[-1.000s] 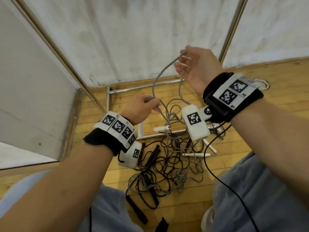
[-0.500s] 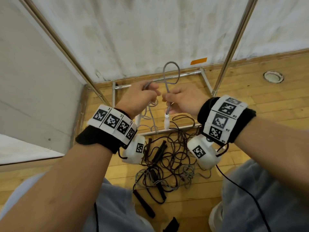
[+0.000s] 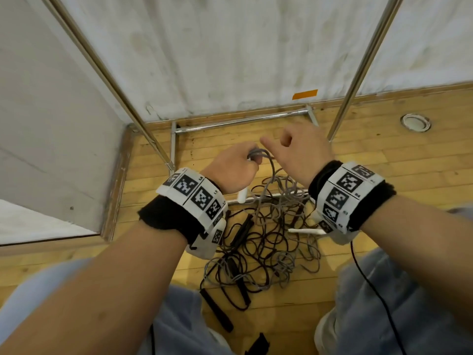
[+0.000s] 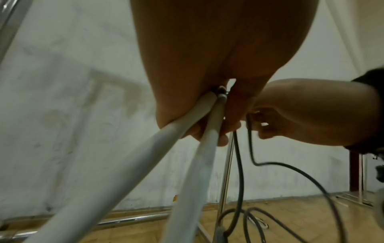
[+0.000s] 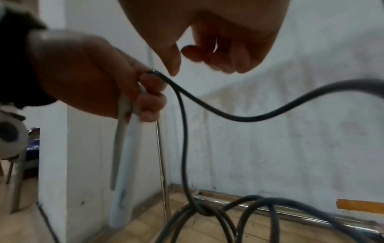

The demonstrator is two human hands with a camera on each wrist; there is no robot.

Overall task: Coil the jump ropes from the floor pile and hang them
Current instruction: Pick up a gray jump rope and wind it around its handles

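Observation:
My left hand (image 3: 235, 167) grips two white handles (image 4: 145, 164) side by side, together with a bend of grey rope (image 3: 271, 170) at its fingers. In the right wrist view the handles (image 5: 124, 148) hang down from that fist (image 5: 83, 78). The rope (image 5: 182, 131) runs from it down to the floor and off to the right. My right hand (image 3: 299, 149) hovers just right of the left one, fingers loosely curled and thumb out, holding nothing (image 5: 218, 41). The tangled pile of grey and dark ropes (image 3: 261, 239) lies on the wooden floor below both hands.
A chrome rack base (image 3: 243, 121) sits against the white wall, with an upright pole (image 3: 358, 67) on the right and a slanted pole (image 3: 107, 73) on the left. A loose white handle (image 3: 304, 230) and black handles (image 3: 217, 311) lie in the pile. My knees flank it.
My right hand brought a rope loop down to the left hand and has let go. The left hand now holds that bend with the handles. Both hands sit lower and closer together.

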